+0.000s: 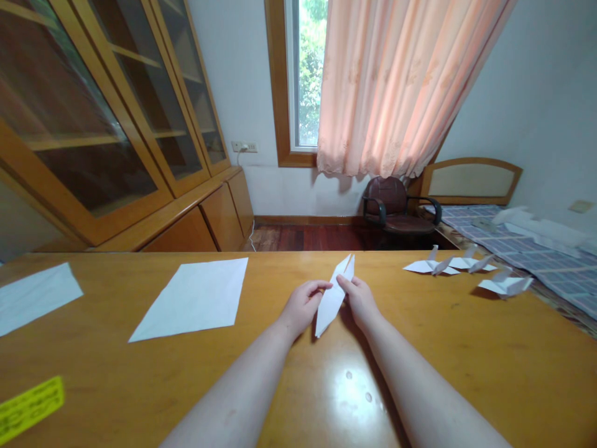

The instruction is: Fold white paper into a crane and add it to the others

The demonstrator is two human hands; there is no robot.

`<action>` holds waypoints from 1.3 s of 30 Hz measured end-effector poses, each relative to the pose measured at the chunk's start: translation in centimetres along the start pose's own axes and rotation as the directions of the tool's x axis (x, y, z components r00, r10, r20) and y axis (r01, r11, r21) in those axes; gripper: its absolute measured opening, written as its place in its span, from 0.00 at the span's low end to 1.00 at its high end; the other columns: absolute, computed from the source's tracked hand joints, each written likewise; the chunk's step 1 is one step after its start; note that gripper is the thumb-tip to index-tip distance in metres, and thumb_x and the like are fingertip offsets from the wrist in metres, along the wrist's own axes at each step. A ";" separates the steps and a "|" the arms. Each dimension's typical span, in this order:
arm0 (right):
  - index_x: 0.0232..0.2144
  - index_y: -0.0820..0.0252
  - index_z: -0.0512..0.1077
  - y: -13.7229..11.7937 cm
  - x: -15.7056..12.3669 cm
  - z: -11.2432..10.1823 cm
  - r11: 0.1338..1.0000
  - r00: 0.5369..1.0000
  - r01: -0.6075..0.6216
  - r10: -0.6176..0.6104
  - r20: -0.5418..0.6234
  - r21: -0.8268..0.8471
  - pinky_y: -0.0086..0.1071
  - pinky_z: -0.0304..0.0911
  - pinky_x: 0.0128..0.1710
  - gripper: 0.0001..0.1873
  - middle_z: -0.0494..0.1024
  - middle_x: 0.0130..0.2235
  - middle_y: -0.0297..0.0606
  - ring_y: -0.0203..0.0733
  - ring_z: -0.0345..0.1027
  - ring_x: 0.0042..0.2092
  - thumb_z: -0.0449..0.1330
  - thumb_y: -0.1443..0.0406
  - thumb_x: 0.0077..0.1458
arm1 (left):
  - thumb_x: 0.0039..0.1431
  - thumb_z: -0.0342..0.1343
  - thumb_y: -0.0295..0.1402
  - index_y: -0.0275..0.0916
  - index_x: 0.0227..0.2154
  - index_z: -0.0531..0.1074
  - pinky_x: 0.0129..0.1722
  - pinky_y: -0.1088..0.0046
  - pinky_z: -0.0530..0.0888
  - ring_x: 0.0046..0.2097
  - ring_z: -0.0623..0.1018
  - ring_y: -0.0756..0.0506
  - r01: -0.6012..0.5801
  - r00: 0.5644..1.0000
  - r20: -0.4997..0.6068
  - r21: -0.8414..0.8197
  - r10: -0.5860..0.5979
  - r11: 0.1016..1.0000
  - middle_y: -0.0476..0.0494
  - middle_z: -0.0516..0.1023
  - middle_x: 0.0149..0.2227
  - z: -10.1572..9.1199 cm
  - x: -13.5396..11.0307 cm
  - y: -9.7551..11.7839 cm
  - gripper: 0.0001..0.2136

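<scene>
Both my hands hold a folded white paper piece (332, 300), a long narrow diamond shape, just above the wooden table (420, 348). My left hand (304, 303) pinches its left edge near the middle. On the opposite edge my right hand (360, 300) pinches it at about the same height. The paper's upper tip points away from me and splits into two points; its lower tip points toward me.
A flat white sheet (193, 298) lies left of my hands, another sheet (35, 297) at the far left edge, a yellow label (28, 407) near the front left. Three folded paper cranes (466, 266) stand at the right. Beyond are a chair (396, 208), bed and cabinet.
</scene>
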State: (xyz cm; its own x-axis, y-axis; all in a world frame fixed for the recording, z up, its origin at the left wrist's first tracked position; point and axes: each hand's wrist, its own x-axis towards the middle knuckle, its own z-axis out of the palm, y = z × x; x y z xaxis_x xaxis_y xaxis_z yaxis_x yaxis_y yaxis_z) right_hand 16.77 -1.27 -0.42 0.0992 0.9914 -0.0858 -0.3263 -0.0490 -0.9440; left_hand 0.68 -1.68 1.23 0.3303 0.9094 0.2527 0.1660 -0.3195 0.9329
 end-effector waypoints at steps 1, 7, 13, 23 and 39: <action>0.24 0.63 0.71 0.0 0.0 0.0 1.000 1.000 0.002 -0.002 -0.001 -0.002 0.29 0.55 0.24 0.18 0.73 0.22 0.33 0.35 0.63 0.23 0.66 0.53 0.41 | 0.54 0.49 0.25 0.39 0.40 0.74 0.45 0.69 0.70 0.42 0.75 0.46 -0.003 1.000 0.006 -0.003 0.003 1.000 0.44 0.77 0.41 0.0 0.0 0.0 0.13; 0.24 0.63 0.71 0.0 0.0 0.0 1.000 1.000 0.008 -0.008 -0.016 -0.017 0.29 0.56 0.24 0.18 0.72 0.21 0.33 0.35 0.62 0.23 0.65 0.53 0.41 | 0.54 0.50 0.26 0.39 0.41 0.74 0.43 0.71 0.71 0.41 0.75 0.47 -0.016 1.000 0.020 -0.018 0.016 1.000 0.44 0.77 0.41 0.0 0.0 -0.1 0.13; 0.24 0.64 0.71 -0.1 -0.1 0.0 1.000 1.000 0.020 -0.020 -0.017 -0.021 0.28 0.57 0.25 0.18 0.73 0.22 0.34 0.35 0.63 0.24 0.66 0.53 0.41 | 0.55 0.52 0.29 0.39 0.41 0.74 0.40 0.72 0.71 0.40 0.75 0.47 0.000 1.000 0.028 -0.013 0.000 1.000 0.43 0.76 0.41 0.1 -0.1 0.1 0.11; 0.23 0.63 0.72 -0.3 -0.3 0.4 0.997 1.000 -0.020 0.021 0.015 -0.078 0.29 0.57 0.25 0.17 0.74 0.22 0.34 0.36 0.64 0.24 0.67 0.54 0.39 | 0.52 0.55 0.27 0.41 0.39 0.74 0.41 0.72 0.72 0.39 0.75 0.48 -0.054 0.998 0.048 0.085 0.050 0.995 0.45 0.76 0.40 0.5 0.2 -0.6 0.11; 0.24 0.64 0.73 -0.2 -0.5 0.7 0.982 0.986 0.023 0.009 0.167 -0.188 0.27 0.51 0.24 0.16 0.69 0.20 0.32 0.32 0.56 0.23 0.63 0.54 0.43 | 0.55 0.53 0.40 0.37 0.29 0.71 0.33 0.74 0.69 0.32 0.74 0.48 0.038 0.999 -0.007 0.114 -0.038 0.993 0.47 0.76 0.30 0.1 0.3 0.3 0.10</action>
State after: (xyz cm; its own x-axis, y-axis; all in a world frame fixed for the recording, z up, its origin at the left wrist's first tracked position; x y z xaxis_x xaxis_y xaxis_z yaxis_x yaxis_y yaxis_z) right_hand 16.12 -1.69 0.09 -0.0624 0.9973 -0.0398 -0.1413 -0.0483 -0.9888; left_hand 0.95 -1.50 1.59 0.3172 0.9227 0.2190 0.2835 -0.3126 0.9066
